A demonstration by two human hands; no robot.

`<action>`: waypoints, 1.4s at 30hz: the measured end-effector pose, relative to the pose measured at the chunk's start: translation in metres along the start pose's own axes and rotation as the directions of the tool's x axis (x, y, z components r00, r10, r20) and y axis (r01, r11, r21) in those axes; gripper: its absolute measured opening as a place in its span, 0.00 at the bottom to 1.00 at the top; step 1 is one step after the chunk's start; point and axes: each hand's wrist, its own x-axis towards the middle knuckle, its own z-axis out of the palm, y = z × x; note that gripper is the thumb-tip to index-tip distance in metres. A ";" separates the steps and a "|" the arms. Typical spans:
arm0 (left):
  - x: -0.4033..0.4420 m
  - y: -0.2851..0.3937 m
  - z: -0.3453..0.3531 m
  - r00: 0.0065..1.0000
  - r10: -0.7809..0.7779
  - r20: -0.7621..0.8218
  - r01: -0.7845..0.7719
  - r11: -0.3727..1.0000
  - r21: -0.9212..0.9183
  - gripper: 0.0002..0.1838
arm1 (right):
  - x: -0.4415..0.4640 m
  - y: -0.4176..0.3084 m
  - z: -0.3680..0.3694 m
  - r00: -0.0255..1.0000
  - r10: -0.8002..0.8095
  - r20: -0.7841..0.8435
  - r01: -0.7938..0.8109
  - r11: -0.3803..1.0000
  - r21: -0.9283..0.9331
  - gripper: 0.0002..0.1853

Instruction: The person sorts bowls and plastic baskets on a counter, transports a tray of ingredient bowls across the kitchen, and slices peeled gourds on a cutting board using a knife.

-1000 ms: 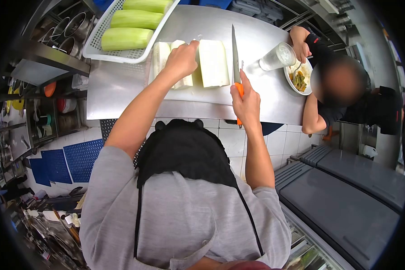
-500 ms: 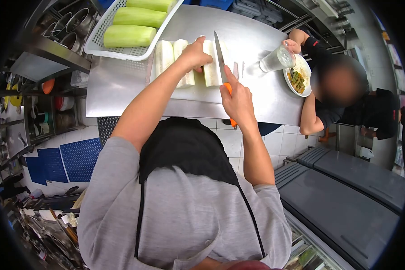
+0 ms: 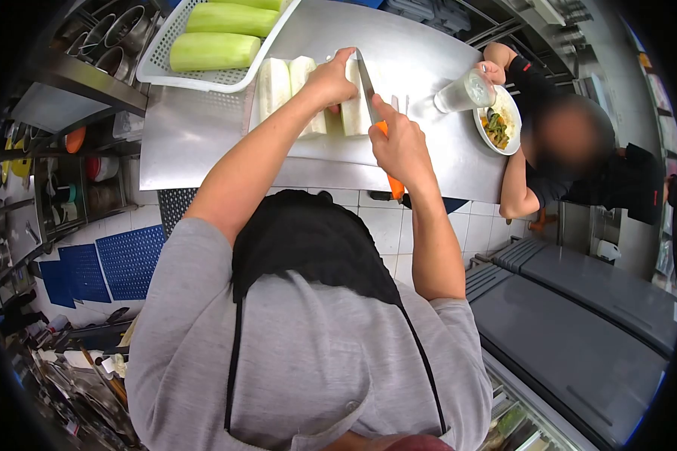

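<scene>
My left hand [image 3: 331, 81] grips a long, peeled pale gourd piece [image 3: 355, 113] on a white cutting board [image 3: 331, 135], its index finger stretched toward the far end. My right hand [image 3: 402, 144] is closed around the orange handle of a knife [image 3: 365, 77]. The blade runs along the right side of that piece, its tip close to my left index finger. Whether the edge has entered the flesh I cannot tell. To the left, beneath my left forearm, lie more long pale gourd pieces [image 3: 274, 86]. Narrow strips [image 3: 400, 104] rest right of the blade.
A white perforated basket [image 3: 195, 81] holding several peeled green gourds [image 3: 214, 51] stands at the back left of the steel table [image 3: 195, 154]. At the right, a person [image 3: 523, 199] holds a clear glass [image 3: 459, 94] beside a plate of food [image 3: 504, 146].
My left hand has shifted forward and right, bringing its index finger closer to the knife tip. The knife handle's near end has swung slightly right. The whole view has moved a little.
</scene>
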 end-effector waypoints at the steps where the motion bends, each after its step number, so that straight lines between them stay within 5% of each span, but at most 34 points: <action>1: 0.000 -0.001 0.001 1.000 -0.012 0.010 0.013 1.000 -0.007 0.52 | 0.003 0.001 0.000 1.000 0.007 0.012 -0.006 1.000 -0.009 0.31; 10: 0.009 -0.008 0.009 0.998 0.061 0.014 -0.062 0.993 0.096 0.45 | 0.029 0.001 -0.006 0.977 0.118 0.179 -0.130 0.990 0.060 0.32; 18: 0.014 0.002 0.001 0.983 -0.010 0.181 -0.045 0.954 0.295 0.45 | 0.037 -0.007 -0.015 0.953 0.139 0.269 -0.160 0.986 0.056 0.33; 27: 0.017 0.006 0.002 0.986 -0.027 0.164 -0.029 0.943 0.332 0.45 | 0.006 -0.006 -0.013 0.951 0.169 0.258 -0.184 0.982 0.034 0.32; 33: 0.021 0.001 0.004 0.984 -0.036 0.174 -0.019 0.953 0.303 0.42 | -0.058 0.024 0.007 0.987 0.048 0.152 -0.046 0.999 -0.020 0.30; 42: 0.012 -0.008 -0.006 0.985 -0.014 0.174 -0.041 0.950 0.309 0.44 | -0.145 0.034 0.005 0.978 0.141 0.156 -0.157 0.983 0.095 0.31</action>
